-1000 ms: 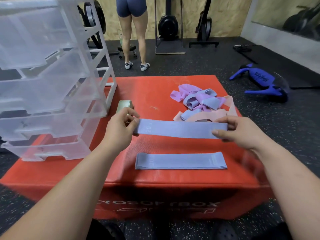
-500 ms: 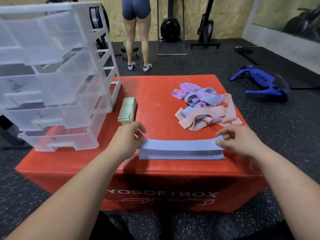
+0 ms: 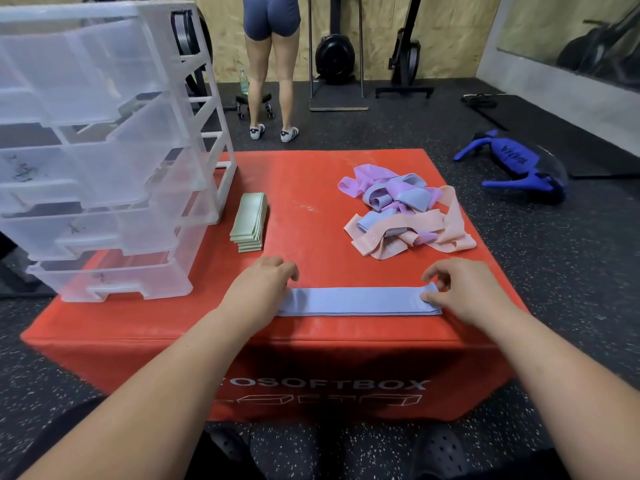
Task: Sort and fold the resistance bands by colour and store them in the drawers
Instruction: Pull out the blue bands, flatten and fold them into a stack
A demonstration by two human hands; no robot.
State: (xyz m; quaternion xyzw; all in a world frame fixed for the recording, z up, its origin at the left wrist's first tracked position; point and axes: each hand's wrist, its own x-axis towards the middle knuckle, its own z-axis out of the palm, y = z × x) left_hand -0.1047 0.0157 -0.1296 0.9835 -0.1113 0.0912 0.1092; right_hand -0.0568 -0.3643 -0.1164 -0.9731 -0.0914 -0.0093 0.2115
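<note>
As left hand [image 3: 262,289] and right hand [image 3: 465,295] grip blue bands [image 3: 353,301], on red box [image 3: 311,181]

Periwinkle blue is being shown by the flat bands [image 3: 356,301], and pale sage green by the folded stack [image 3: 250,221]. Peach, lilac and blue are being mixed in the loose pile [image 3: 405,216]. The soft box [image 3: 311,174] is being seen in red with white lettering, the drawer unit [image 3: 104,150] in clear plastic, and the floor [image 3: 554,271] in black with white speckles.

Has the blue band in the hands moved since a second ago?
Yes. The blue band moved toward the box's near edge, away from the pile, and now lies flat there.
</note>
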